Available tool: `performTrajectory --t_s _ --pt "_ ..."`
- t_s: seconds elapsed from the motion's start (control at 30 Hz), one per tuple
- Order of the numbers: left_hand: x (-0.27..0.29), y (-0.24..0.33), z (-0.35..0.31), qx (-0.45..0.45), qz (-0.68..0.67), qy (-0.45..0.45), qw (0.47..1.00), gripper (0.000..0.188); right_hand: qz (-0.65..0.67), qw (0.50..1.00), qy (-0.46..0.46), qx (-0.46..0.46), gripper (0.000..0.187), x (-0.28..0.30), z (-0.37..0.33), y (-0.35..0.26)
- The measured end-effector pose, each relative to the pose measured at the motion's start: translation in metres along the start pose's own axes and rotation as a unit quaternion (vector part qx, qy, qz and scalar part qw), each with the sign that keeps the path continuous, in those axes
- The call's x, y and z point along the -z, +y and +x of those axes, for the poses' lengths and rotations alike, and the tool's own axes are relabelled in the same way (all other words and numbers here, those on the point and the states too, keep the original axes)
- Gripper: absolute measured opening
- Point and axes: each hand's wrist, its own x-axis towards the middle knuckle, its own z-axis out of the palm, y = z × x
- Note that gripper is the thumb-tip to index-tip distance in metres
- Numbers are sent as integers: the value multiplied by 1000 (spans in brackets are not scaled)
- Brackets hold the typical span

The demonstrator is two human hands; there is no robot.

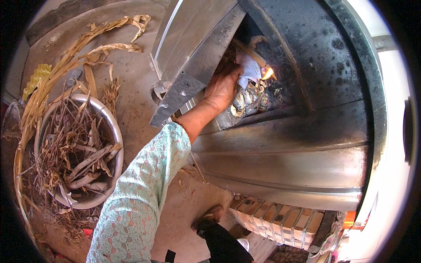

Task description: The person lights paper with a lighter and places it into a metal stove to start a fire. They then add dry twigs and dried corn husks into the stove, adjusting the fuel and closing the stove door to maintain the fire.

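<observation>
Head view: at the soot-darkened metal stove [280, 164], the left hand [225, 84] is judged best kept behind the white paper [249, 71] inside the opening, clear of the small flame [267, 73], its fingers appearing partly curled against the paper, though whether anything is gripped cannot be told.

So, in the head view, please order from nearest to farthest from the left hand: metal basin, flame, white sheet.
From the left hand:
1. White sheet, at its fingers.
2. Flame, just right of the sheet.
3. Metal basin, lower left.
</observation>
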Motion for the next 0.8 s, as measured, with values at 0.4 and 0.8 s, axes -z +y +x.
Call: performTrajectory --t_s 0.4,0.8 --pt "2 0 0 12 -9 -23 1000 22 1 1000 -10 10 23 1 5 -6" --pt "8 1 0 51 -28 -83 995 28 0 1000 -21 -9 20 1 9 -14"
